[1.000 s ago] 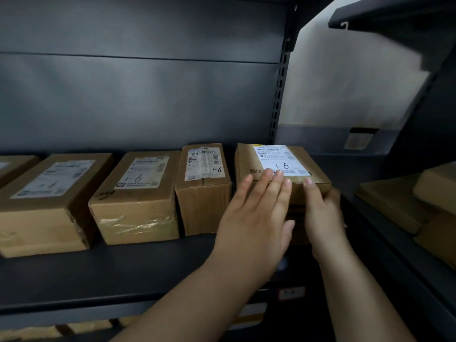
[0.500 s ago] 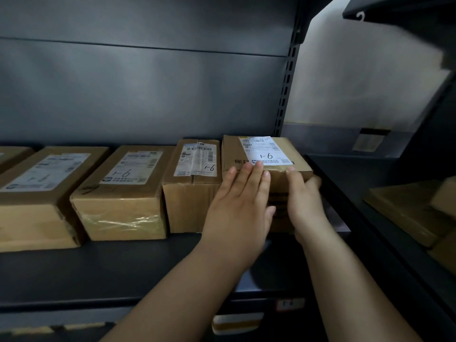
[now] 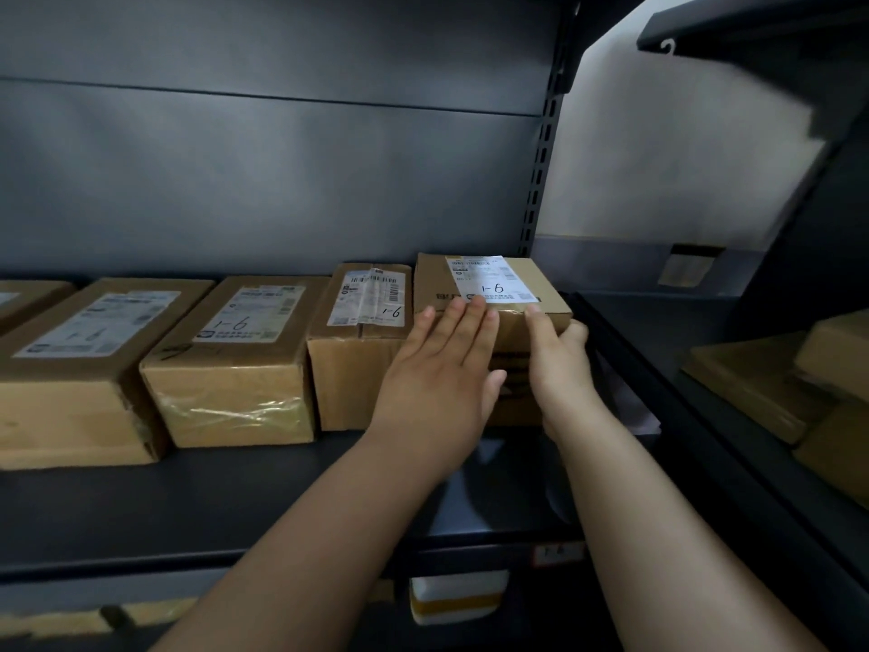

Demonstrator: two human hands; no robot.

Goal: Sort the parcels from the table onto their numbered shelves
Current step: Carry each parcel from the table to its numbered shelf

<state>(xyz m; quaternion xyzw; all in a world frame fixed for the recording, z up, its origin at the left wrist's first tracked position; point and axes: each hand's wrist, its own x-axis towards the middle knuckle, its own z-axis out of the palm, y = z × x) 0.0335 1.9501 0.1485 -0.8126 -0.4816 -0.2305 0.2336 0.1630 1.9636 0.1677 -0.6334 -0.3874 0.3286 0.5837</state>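
Step in hand: seating a parcel (image 3: 545,287) at the right end of the row on the shelf (image 3: 188,501). It looks placed but not yet released.

Just left of the left hand (image 3: 442,369) is the neighbouring box (image 3: 357,374), marked 1-6. The parcel stands close beside it.

Left hand: flat, fingers straight and together, palm on the parcel's front face, fingertips over its top front edge. The label ahead of the fingertips also reads 1-6.

Right hand (image 3: 557,364): index finger up on the top edge, other fingers curled round the right front corner, gripping it.

Next, probably: push the parcel square with the row, then let go. The upright post (image 3: 541,157) is near, beyond the right hand, so clearance is tight.
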